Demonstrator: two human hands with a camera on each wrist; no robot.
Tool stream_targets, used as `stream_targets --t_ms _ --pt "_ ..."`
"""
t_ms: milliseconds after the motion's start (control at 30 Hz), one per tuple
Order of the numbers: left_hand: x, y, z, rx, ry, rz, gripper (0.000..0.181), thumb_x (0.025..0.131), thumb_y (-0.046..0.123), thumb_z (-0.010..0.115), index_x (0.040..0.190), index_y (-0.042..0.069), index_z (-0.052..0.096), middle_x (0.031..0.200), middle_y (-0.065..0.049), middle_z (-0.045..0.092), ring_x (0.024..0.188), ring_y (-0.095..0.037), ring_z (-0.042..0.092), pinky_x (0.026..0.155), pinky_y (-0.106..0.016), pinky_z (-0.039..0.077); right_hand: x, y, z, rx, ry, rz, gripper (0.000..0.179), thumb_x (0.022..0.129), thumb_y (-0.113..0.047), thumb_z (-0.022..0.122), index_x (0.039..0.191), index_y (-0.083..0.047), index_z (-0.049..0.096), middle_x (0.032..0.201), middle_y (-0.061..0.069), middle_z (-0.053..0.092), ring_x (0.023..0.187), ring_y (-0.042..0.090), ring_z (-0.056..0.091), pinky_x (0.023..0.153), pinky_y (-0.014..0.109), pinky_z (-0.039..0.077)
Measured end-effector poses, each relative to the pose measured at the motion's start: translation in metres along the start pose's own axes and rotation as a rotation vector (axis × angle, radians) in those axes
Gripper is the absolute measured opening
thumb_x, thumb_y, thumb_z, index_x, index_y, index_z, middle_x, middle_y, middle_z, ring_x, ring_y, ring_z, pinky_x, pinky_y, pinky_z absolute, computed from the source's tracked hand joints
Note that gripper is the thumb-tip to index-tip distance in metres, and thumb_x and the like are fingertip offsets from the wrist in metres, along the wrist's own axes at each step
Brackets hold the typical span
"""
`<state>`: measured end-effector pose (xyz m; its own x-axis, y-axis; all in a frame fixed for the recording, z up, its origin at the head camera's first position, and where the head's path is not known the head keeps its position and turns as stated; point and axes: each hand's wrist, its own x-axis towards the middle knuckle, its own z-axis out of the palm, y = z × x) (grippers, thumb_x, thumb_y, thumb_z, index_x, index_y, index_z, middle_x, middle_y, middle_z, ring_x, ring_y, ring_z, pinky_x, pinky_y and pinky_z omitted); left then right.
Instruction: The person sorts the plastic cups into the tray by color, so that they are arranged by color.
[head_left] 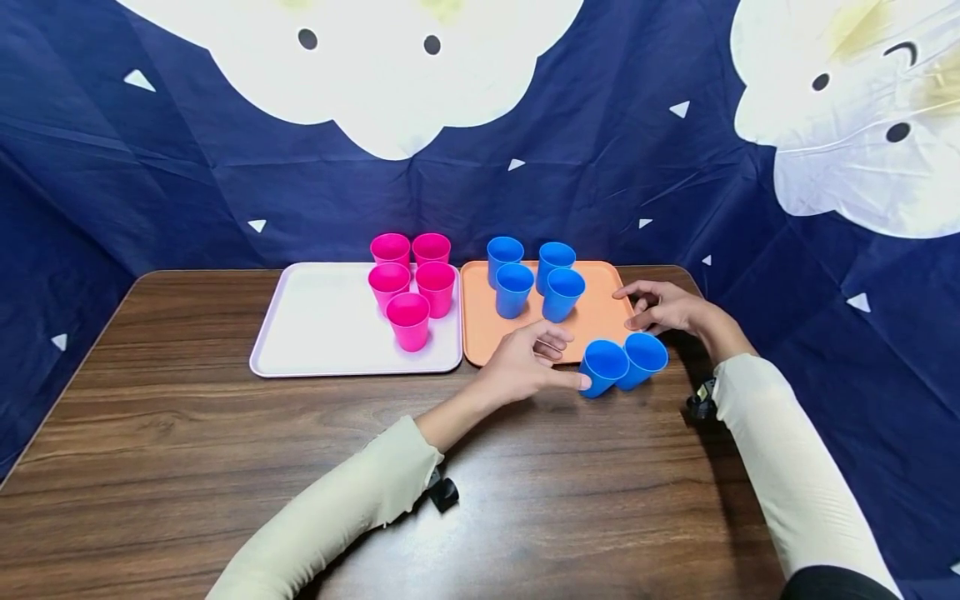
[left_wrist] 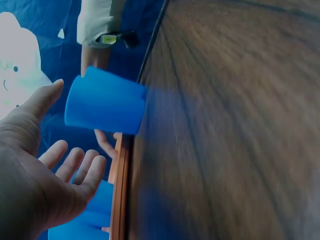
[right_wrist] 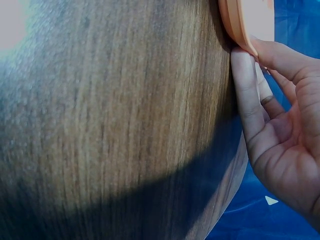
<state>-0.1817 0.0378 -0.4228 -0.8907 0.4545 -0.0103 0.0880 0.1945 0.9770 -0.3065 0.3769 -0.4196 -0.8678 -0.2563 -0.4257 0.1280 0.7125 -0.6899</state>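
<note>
Two blue cups, the left one (head_left: 604, 368) and the right one (head_left: 643, 360), stand side by side at the front right of the orange tray (head_left: 472, 329). My left hand (head_left: 525, 362) is beside the left one, thumb and fingers spread with nothing between them; its thumb overlaps that cup in the head view. In the left wrist view, a gap shows between the hand (left_wrist: 45, 175) and the blue cup (left_wrist: 105, 102). At the tray's right side, my right hand (head_left: 663, 308) pinches the tray's rim, thumb above and fingers below, as the right wrist view shows.
Several blue cups (head_left: 513, 292) stand upright on the orange tray's back half. To its left, a white tray (head_left: 322, 321) bears several pink cups (head_left: 409, 323) grouped at its right side. Both trays lie along the back of the wooden table (head_left: 187, 467), before a blue cloth (head_left: 300, 183).
</note>
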Motion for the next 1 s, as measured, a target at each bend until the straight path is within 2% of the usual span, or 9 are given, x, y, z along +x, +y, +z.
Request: stream_targets --t_ms 133,267,500,633,833,1000 --pt "0.003 0.001 0.011 0.004 0.003 0.000 0.072 0.083 0.027 0.103 0.143 0.005 0.070 0.140 -0.018 0.074 0.123 -0.031 0.073 0.106 -0.032 0.063 0.000 -0.001 0.000 0.011 0.003 0.003 0.073 0.097 -0.007 0.086 0.163 -0.007 0.054 0.094 0.000 0.059 0.083 0.016 0.066 0.073 0.030 0.066" --pt "0.007 0.001 0.020 0.021 0.009 -0.002 0.071 0.083 0.028 0.104 0.143 0.010 0.070 0.136 -0.010 0.076 0.122 -0.024 0.074 0.107 -0.035 0.064 -0.001 -0.001 0.000 0.016 0.006 -0.004 0.073 0.097 -0.007 0.086 0.162 -0.007 0.054 0.093 0.000 0.059 0.083 0.016 0.066 0.072 0.030 0.066" --pt "0.013 -0.001 0.032 0.055 0.008 0.002 0.072 0.081 0.026 0.105 0.143 0.014 0.070 0.136 -0.005 0.078 0.116 -0.014 0.074 0.103 -0.029 0.064 0.000 0.001 0.000 0.010 0.004 -0.004 0.073 0.097 -0.008 0.086 0.163 -0.007 0.053 0.094 -0.001 0.060 0.084 0.015 0.067 0.073 0.029 0.067" --pt "0.014 -0.001 0.034 0.066 0.007 -0.006 0.069 0.083 0.027 0.104 0.142 0.015 0.071 0.136 -0.005 0.077 0.114 -0.011 0.074 0.103 -0.028 0.064 0.003 0.002 0.000 0.016 0.003 0.001 0.074 0.098 -0.006 0.084 0.164 -0.005 0.051 0.093 -0.001 0.060 0.083 0.015 0.066 0.072 0.029 0.066" --pt "0.013 -0.001 0.033 0.064 0.004 -0.006 0.065 0.085 0.028 0.102 0.140 0.014 0.071 0.133 -0.004 0.077 0.115 -0.014 0.075 0.103 -0.029 0.064 0.003 0.003 0.000 0.021 -0.002 -0.005 0.073 0.099 -0.005 0.083 0.164 -0.004 0.050 0.092 -0.001 0.059 0.083 0.014 0.066 0.072 0.029 0.066" --pt "0.012 0.001 0.029 0.057 0.026 -0.005 0.065 0.085 0.029 0.103 0.140 0.015 0.071 0.131 -0.004 0.078 0.113 -0.015 0.075 0.101 -0.029 0.065 0.000 0.002 -0.001 0.024 -0.001 -0.009 0.073 0.098 -0.004 0.084 0.163 -0.005 0.052 0.095 0.000 0.060 0.082 0.015 0.066 0.071 0.029 0.066"
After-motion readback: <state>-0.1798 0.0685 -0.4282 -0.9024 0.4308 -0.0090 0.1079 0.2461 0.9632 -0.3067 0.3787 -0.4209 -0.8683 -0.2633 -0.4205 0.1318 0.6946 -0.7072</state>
